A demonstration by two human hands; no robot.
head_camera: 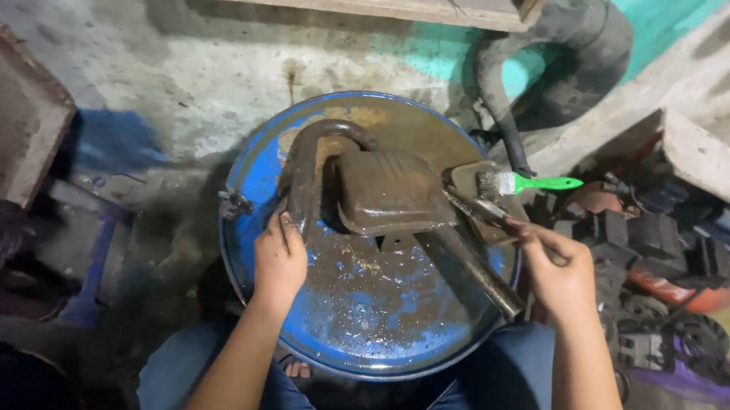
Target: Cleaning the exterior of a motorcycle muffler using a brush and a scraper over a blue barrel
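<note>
Gripping the rusty muffler's (387, 194) bent pipe, my left hand (279, 257) sits mid-drum (355, 334); my right hand (558, 268) pinches a thin tool (478, 207) near the drum's crowded right rim.

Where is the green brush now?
The green brush lies at the blue drum top's right edge, beyond the right hand and beside the rusty muffler.

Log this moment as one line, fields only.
left hand: grips bent pipe of rusty muffler | right hand: holds thin tool against it | support: blue drum lid | green-handled brush: idle on lid
</note>
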